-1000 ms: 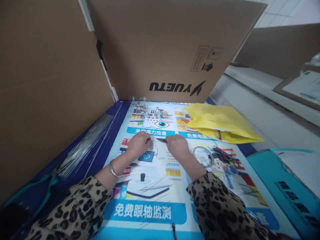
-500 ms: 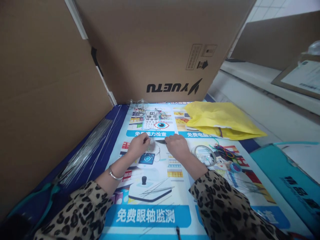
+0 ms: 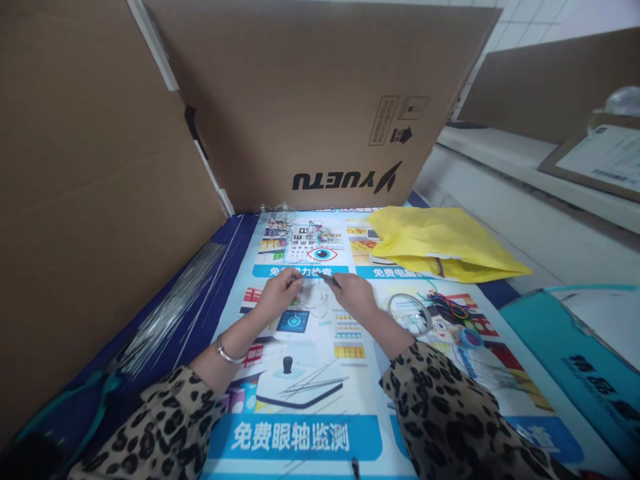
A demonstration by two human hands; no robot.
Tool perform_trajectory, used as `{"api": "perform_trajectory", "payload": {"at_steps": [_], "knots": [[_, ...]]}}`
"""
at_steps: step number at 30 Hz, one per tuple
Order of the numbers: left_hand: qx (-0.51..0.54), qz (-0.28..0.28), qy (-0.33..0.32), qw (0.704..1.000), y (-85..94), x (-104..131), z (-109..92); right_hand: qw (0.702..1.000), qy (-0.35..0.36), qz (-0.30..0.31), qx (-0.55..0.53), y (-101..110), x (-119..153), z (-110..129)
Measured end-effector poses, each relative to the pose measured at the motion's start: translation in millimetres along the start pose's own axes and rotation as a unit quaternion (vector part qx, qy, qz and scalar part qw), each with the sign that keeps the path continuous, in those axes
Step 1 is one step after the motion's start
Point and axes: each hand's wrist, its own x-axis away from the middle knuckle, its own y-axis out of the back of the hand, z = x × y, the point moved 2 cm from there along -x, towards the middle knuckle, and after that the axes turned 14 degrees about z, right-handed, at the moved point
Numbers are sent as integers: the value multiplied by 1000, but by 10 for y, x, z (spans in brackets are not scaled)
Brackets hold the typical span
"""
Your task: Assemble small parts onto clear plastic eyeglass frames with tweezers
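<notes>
One slim dark tool (image 3: 330,280) held above poster (image 3: 360,387)

Its tapered tip is turned leftward, its rear clasped by the right hand (image 3: 357,297). Whether the faint, pale loop (image 3: 326,308) nearby is pinched by the left hand (image 3: 278,295) cannot be told.

The slim dark tool (image 3: 329,279) is showing a smooth, metal-like surface, and the looped strand (image 3: 326,303) beside it is looking thin and see-through. The wire bundle (image 3: 173,310) is gleaming like bare metal, and the bangle (image 3: 226,351) is shining, polished and silvery. The pliers' handles (image 3: 103,393) are looking like smooth teal plastic. The printed sheet (image 3: 360,400) is lying smooth with a faint sheen; the blue covering (image 3: 243,241) is looking matt. The yellow bag (image 3: 445,233) is showing soft, creased, matt cloth-like material. The sleeves (image 3: 445,407) are showing patterned cloth, while the large panels (image 3: 320,93) are presenting dull brown cardboard.
</notes>
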Motion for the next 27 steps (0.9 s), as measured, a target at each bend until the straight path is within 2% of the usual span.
{"api": "perform_trajectory", "payload": {"at_steps": [11,19,27], "knots": [[116,70,-26,990,-19,-8,-24,1000,5,-13,-9,-21,-13,-24],[110,95,-4,989,-54,19,-51,1000,2,-13,-24,-34,-28,-49],[131,39,22,990,-57,7,-65,999,8,-24,-26,-42,-33,-46]]}}
